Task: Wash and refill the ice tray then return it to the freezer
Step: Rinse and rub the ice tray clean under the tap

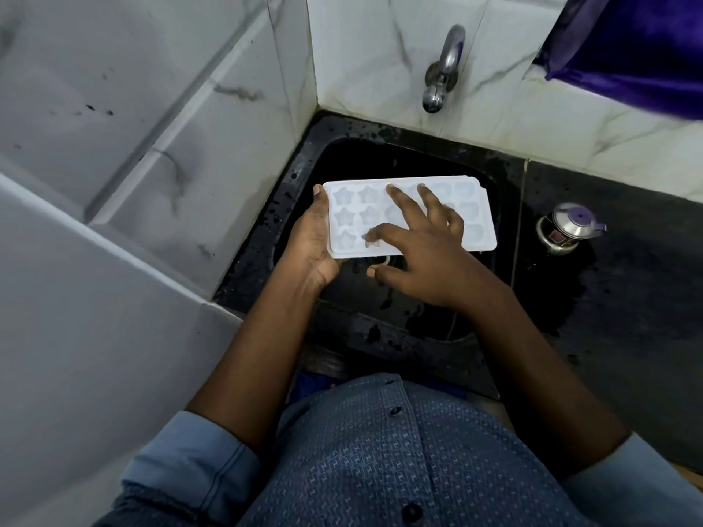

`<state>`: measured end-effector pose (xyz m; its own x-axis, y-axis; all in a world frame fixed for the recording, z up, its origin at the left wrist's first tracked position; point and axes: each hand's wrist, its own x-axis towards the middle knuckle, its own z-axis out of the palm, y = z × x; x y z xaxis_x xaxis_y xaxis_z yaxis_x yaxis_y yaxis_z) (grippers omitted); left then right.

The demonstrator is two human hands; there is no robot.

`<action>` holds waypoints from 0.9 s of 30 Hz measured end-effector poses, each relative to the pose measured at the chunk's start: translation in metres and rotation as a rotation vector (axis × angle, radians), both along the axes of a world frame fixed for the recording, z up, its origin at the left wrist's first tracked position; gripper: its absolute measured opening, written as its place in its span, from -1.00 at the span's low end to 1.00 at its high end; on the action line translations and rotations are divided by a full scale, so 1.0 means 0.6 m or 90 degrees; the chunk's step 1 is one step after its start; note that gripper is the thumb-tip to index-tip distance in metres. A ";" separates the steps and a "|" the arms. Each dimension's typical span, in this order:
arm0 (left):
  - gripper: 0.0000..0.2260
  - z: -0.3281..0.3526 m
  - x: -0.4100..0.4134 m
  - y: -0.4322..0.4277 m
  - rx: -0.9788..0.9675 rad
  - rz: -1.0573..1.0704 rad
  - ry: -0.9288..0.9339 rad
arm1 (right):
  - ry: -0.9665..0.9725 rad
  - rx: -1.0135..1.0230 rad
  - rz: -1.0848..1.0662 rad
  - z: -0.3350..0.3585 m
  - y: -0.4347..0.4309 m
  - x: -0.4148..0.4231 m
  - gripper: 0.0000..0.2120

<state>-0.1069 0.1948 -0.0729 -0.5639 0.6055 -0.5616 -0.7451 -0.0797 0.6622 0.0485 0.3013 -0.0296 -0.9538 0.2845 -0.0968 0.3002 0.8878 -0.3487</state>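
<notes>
A white ice tray point(471, 207) with star and heart shaped cells is held flat over the black sink point(506, 192). My left hand point(314, 247) grips its left end, thumb on the rim and fingers underneath. My right hand point(422, 252) lies on top of the tray with fingers spread and straight, the fingertips touching the cells; they look blurred. The chrome tap point(443, 70) juts from the tiled wall above the sink, and no water is seen running from it.
A small steel pot with a purple-knobbed lid point(568, 228) stands on the wet black counter point(627, 283) to the right of the sink. Marble-look wall tiles point(152, 146) close in on the left and behind. A purple cloth point(631, 47) hangs at top right.
</notes>
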 end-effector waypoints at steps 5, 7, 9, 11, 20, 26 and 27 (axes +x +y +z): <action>-0.35 -0.002 0.000 0.000 0.001 0.003 -0.003 | -0.002 0.009 0.006 0.000 -0.002 -0.002 -0.50; -0.35 0.000 0.002 0.001 -0.004 0.005 -0.002 | -0.003 0.016 0.001 0.000 -0.002 -0.001 -0.50; -0.35 0.002 0.004 0.002 -0.005 0.003 -0.002 | -0.008 0.009 -0.001 0.001 -0.001 0.002 -0.49; -0.36 0.004 0.007 0.003 -0.009 0.004 0.001 | -0.004 0.008 0.000 0.001 -0.002 0.003 -0.51; -0.35 0.007 0.015 0.005 -0.010 -0.004 -0.004 | 0.010 0.036 -0.001 0.000 0.001 0.009 -0.64; -0.36 0.018 0.022 0.003 0.016 -0.014 -0.003 | 0.001 0.034 -0.003 0.003 0.001 0.011 -0.64; -0.36 0.018 0.023 0.004 0.015 -0.014 -0.003 | 0.003 0.035 -0.002 0.003 0.001 0.012 -0.64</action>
